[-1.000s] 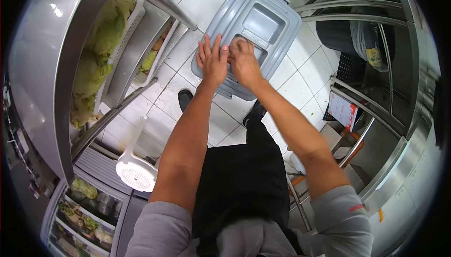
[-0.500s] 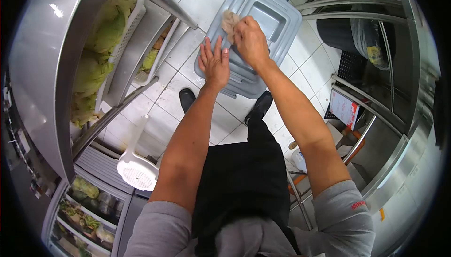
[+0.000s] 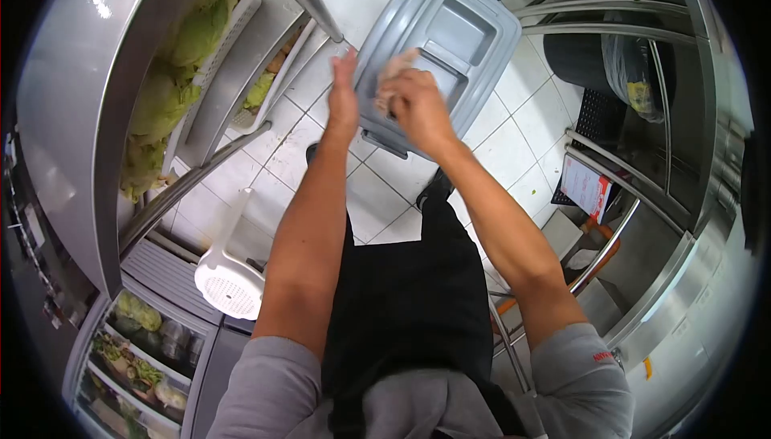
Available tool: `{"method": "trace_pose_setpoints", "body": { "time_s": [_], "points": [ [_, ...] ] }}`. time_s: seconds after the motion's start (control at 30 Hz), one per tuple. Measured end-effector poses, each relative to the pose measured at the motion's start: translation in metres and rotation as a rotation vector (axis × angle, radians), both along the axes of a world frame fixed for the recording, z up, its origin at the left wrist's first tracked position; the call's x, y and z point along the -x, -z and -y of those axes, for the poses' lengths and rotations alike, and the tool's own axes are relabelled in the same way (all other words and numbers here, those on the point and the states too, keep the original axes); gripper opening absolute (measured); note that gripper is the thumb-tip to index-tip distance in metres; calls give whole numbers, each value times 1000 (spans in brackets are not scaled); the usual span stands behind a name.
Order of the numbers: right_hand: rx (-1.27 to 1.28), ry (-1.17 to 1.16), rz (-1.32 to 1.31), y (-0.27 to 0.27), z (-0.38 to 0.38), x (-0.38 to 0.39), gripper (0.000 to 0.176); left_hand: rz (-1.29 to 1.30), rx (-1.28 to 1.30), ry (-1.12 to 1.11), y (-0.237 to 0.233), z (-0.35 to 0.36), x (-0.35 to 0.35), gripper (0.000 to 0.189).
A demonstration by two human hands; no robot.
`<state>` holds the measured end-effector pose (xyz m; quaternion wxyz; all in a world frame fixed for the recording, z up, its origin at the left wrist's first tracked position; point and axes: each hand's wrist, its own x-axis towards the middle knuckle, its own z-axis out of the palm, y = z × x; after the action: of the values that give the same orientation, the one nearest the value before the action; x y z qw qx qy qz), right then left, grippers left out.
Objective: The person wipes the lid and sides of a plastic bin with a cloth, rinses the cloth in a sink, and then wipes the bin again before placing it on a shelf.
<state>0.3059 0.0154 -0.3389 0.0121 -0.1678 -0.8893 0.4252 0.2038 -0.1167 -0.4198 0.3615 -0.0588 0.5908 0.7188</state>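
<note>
The left hand (image 3: 344, 92) has turned since half a second ago. Then it lay flat with spread fingers on the grey lid (image 3: 467, 25); now it is seen edge-on, fingers straight and together, pressed against the lid's left rim. Whether the thumb hooks under the rim cannot be told. The right hand (image 3: 416, 106) has drawn back from the lid's upper left corner toward its near side. It is clenched around a crumpled pale cloth (image 3: 393, 73), which sticks out above the knuckles and lies against the lid's raised border. The lid itself sits at a steeper slant than before, its near corner closer to the left hand, and its recessed middle panel is uncovered.

Below the lid lies the white tiled floor (image 3: 514, 138), with a black shoe (image 3: 312, 150) just beside the left forearm and a black apron (image 3: 409, 302) lower down. To the left runs a steel counter (image 3: 72, 102); on the shelf under it are cabbages (image 3: 181, 53) in a white crate (image 3: 249, 5). A white colander (image 3: 229, 290) rests lower left. To the right, behind steel rails, stands a black bin (image 3: 586, 57).
</note>
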Motion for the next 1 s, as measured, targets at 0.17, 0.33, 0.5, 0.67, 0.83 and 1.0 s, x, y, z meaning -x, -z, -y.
{"method": "trace_pose_setpoints", "body": {
  "time_s": [0.17, 0.33, 0.5, 0.67, 0.83, 1.0],
  "points": [
    [-856, -430, 5, 43, -43, 34, 37, 168, 161, -306, -33, 22, 13, 76],
    [-819, -143, -38, 69, -181, 96, 39, -530, 489, 182, -35, -14, 1, 66],
    [-728, 20, -77, 62, -158, 0, 35, -635, 850, 496, -22, -98, 8, 69],
    [-399, 73, 104, 50, -146, -2, 31, -778, 927, 524, -7, -101, -8, 67],
    [-395, 73, -135, 73, -151, 62, 30, -912, 913, 527, 1, -95, -3, 64],
    [-659, -565, 341, 24, -202, 28, 34, -1015, 899, 456, 0, -95, -4, 61]
  ]
}}
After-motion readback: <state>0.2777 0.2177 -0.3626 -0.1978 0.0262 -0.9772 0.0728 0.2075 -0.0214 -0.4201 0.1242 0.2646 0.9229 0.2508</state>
